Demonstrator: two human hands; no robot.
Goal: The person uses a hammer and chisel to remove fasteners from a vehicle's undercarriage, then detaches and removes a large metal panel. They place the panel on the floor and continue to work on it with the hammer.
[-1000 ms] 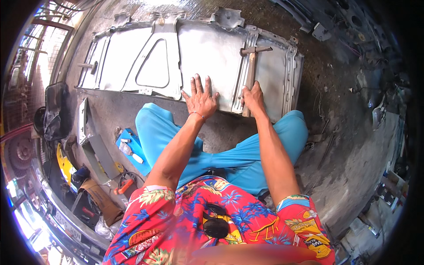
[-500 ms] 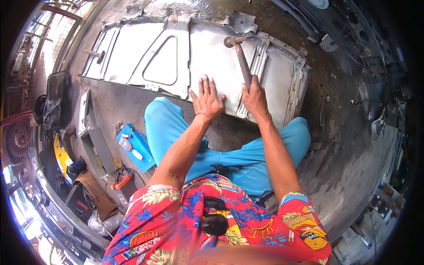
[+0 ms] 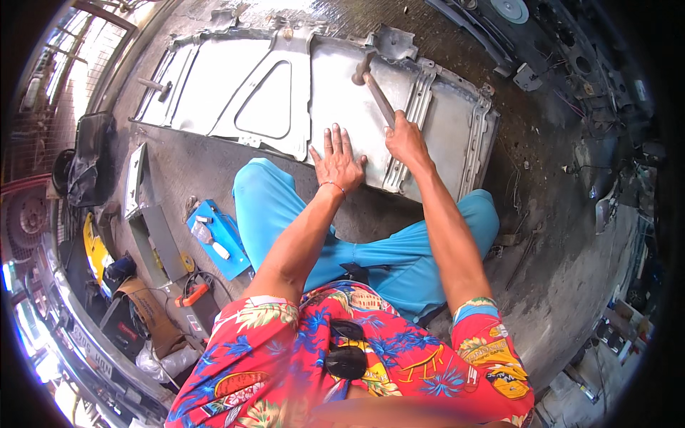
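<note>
A long silver sheet-metal panel (image 3: 349, 93) with ribs, folded edges and a triangular cutout lies on the floor beyond my crossed legs. My left hand (image 3: 338, 162) rests flat on its near part, fingers spread. My right hand (image 3: 407, 141) is wrapped round the wooden handle of a hammer (image 3: 379, 98). The hammer's head is at or just above the panel's bare sheet, left of a ribbed strip (image 3: 411, 125); whether it touches I cannot tell. A second hammer (image 3: 154, 86) lies on the panel's left end.
On the left are a blue box (image 3: 218, 239) with small things on it, a grey metal channel (image 3: 158, 246), an orange-handled tool (image 3: 191, 295) and a black bag-like object (image 3: 93, 160). Large dark vehicle parts (image 3: 564, 50) stand at the far right. Concrete floor surrounds the panel.
The hammer's head has swung left and slightly down over the panel, and my right hand has tilted with it. My left hand stays nearly in place on the metal.
</note>
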